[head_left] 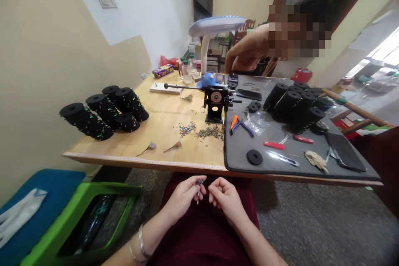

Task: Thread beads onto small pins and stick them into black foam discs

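Over my lap, just off the table's front edge, my left hand [190, 189] pinches a small thin piece with a dark tip [200, 182]. My right hand [222, 193] is beside it, fingers curled together; what they hold, if anything, is too small to make out. The two hands are close but apart. On the wooden table [162, 120] ahead lie a heap of small multicoloured beads [187, 129] and a heap of small dark metal pieces [209, 132]. Two thin-stemmed bundles with flared ends, one grey [151, 146] and one orange-marked [177, 145], rest near the edge.
Black foam spools [99, 110] stand left, more [289, 102] right. A black hand-cranked device [215, 102] stands before a lamp [215, 25]. The grey mat [243, 145] holds pliers [240, 126], a red-handled tool [273, 145] and a foam disc [254, 156]. A person [252, 50] is behind the table.
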The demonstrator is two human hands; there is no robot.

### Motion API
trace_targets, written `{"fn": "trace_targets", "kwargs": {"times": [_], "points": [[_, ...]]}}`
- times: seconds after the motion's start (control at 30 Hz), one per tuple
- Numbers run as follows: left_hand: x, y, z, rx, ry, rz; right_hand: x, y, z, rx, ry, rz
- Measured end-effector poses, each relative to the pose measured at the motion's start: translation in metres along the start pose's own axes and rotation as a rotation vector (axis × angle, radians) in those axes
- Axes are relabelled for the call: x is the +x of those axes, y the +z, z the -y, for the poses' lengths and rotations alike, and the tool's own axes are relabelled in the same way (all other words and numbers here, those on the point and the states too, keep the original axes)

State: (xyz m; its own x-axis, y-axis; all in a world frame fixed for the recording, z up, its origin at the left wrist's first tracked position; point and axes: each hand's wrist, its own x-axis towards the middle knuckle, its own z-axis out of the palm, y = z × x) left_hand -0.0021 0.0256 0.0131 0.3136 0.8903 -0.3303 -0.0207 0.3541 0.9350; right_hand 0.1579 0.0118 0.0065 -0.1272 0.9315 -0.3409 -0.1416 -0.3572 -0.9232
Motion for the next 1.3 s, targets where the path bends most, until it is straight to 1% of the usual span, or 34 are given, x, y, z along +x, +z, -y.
{"fn": "trace_targets", "kwargs": {"times": [0.1, 0.27, 0.47, 0.7, 0.87, 1.13, 1.3], "points": [[0.001, 0.002, 0.005, -0.032, 0.017, 0.006, 0.0, 0.0, -0.003, 0.042, -0.001, -0.031], [0.0, 0.008, 0.004, -0.103, -0.007, -0.023, 0.0, 0.0, -0.005, 0.051, 0.006, -0.03], [-0.002, 0.012, 0.003, -0.061, -0.026, -0.01, 0.001, 0.0, -0.006, 0.019, 0.003, -0.025], [-0.002, 0.011, 0.004, 0.012, 0.018, 0.034, 0.002, 0.001, -0.004, -0.038, 0.01, -0.033], [0.0, 0.009, 0.006, 0.019, 0.027, 0.063, 0.003, -0.001, -0.005, -0.063, -0.001, -0.041], [-0.001, 0.012, 0.008, 0.005, 0.035, 0.072, 0.001, -0.001, -0.005, -0.092, -0.013, -0.041], [0.0, 0.016, 0.007, -0.035, 0.016, 0.036, 0.003, 0.0, -0.009, -0.052, -0.023, -0.036]]}}
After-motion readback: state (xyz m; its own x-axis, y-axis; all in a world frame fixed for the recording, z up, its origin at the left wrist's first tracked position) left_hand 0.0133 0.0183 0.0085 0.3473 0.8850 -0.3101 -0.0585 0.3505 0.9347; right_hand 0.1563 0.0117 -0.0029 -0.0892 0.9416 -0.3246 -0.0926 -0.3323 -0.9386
